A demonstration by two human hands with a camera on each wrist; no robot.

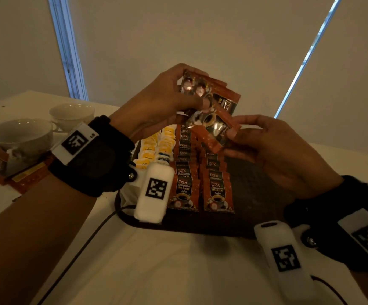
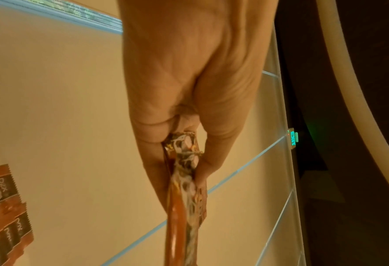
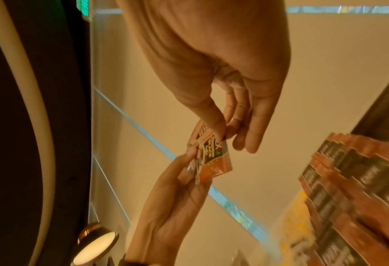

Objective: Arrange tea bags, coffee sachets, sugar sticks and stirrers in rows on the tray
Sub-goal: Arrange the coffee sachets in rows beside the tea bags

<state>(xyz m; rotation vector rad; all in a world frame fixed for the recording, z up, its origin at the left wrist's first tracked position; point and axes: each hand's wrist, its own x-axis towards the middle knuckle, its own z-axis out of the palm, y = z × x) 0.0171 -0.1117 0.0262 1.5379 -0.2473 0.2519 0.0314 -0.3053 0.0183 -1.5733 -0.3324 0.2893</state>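
White table (image 1: 178,260) carries my dark tray (image 1: 255,183): tea bags (image 1: 156,146) and two rows of coffee sachets (image 1: 200,179) are laid; I see no sugar sticks or stirrers. My left hand (image 1: 156,102) grips a glossy orange-black sachet fan (image 1: 209,102); my right hand (image 1: 273,155) pinches one sachet (image 1: 218,130).

Two white cups (image 1: 24,137) stand on the white table (image 1: 156,260), before pale window blinds (image 1: 200,29).
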